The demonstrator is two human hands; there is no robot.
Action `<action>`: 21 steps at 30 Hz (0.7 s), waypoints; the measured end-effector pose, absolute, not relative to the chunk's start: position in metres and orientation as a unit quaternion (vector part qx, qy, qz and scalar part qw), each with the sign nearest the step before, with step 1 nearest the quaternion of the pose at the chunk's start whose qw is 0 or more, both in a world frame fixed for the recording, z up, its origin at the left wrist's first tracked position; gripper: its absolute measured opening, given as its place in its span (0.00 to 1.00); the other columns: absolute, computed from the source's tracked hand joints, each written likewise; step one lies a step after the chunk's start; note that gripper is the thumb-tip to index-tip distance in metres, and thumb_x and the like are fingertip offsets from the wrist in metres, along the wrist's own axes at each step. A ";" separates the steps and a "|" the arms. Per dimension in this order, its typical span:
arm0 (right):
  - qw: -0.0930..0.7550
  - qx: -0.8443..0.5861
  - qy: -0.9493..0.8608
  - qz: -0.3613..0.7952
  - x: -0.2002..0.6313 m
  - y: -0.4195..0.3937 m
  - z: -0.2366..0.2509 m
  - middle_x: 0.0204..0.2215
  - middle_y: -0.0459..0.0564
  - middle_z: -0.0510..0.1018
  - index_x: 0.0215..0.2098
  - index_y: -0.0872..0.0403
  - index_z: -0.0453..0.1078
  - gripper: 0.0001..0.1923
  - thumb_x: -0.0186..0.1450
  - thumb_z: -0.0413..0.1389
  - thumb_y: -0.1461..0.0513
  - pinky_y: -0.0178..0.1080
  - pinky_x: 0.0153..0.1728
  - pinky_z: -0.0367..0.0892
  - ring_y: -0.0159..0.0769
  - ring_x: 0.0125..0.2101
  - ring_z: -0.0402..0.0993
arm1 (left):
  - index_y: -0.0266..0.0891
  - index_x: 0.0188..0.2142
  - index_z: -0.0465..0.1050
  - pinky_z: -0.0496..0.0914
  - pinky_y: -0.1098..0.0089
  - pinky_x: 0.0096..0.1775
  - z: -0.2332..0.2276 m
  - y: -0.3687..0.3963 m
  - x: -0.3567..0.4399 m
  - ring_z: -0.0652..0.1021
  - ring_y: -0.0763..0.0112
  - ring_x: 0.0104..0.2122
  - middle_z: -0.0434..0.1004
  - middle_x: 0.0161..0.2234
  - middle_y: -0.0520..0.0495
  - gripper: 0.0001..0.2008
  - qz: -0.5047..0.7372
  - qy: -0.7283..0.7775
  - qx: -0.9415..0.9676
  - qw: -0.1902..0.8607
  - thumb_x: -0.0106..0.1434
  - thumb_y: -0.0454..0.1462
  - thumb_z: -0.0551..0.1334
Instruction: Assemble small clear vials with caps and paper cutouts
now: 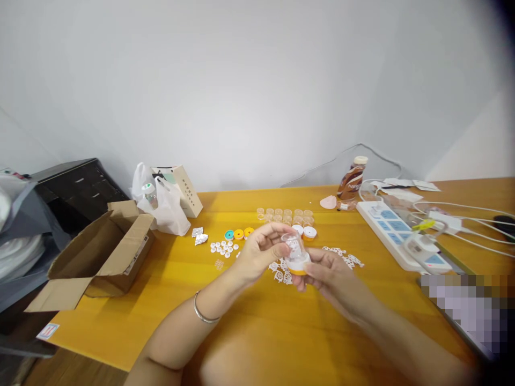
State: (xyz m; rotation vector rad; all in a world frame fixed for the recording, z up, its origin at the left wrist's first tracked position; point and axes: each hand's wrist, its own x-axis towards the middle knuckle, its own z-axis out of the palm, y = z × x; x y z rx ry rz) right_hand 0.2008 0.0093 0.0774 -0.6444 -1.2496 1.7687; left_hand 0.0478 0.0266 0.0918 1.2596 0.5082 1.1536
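Note:
My left hand has its thumb and fingers closed round a small clear plastic cup. A small white piece shows inside the cup. Directly below it, my right hand grips a round white-and-yellow base. Cup and base meet; whether they are joined I cannot tell. White wheel-shaped plastic pieces lie under and beside my hands, with more white cut-out pieces to the right. Behind my hands stand rows of clear cups, white caps, and teal and yellow rings.
Left of my hands lie small white knobs, tiny clear rings and foil packets. An open cardboard box and a plastic bag stand farther left. At right are a bottle, a power strip and cables.

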 end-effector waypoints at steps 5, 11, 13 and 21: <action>0.430 -0.228 -0.449 0.749 0.197 0.006 0.074 0.17 0.45 0.74 0.24 0.55 0.70 0.13 0.52 0.60 0.53 0.31 0.20 0.64 0.28 0.17 0.67 | 0.38 0.41 0.71 0.68 0.69 0.35 0.092 0.026 0.048 0.75 0.67 0.33 0.74 0.35 0.44 0.17 0.460 0.170 0.509 0.708 0.53 0.44 0.64; 0.457 -0.331 -0.543 0.622 0.199 0.007 0.085 0.21 0.45 0.75 0.29 0.53 0.71 0.12 0.50 0.63 0.55 0.35 0.27 0.67 0.31 0.22 0.70 | 0.38 0.39 0.72 0.68 0.71 0.35 0.095 0.029 0.046 0.74 0.69 0.33 0.74 0.35 0.45 0.19 0.506 0.232 0.569 0.605 0.47 0.42 0.69; 0.449 -0.325 -0.548 0.627 0.199 0.007 0.084 0.20 0.44 0.75 0.28 0.53 0.71 0.12 0.50 0.63 0.55 0.36 0.27 0.67 0.31 0.21 0.70 | 0.37 0.37 0.72 0.68 0.71 0.34 0.094 0.027 0.046 0.74 0.70 0.31 0.74 0.33 0.45 0.17 0.503 0.244 0.568 0.604 0.48 0.41 0.68; 0.426 -0.264 -0.502 0.705 0.198 0.009 0.075 0.18 0.46 0.75 0.22 0.56 0.71 0.13 0.51 0.61 0.54 0.33 0.23 0.66 0.30 0.19 0.70 | 0.41 0.46 0.69 0.70 0.67 0.35 0.100 0.030 0.036 0.76 0.63 0.36 0.73 0.44 0.41 0.19 0.403 0.171 0.586 0.682 0.55 0.44 0.62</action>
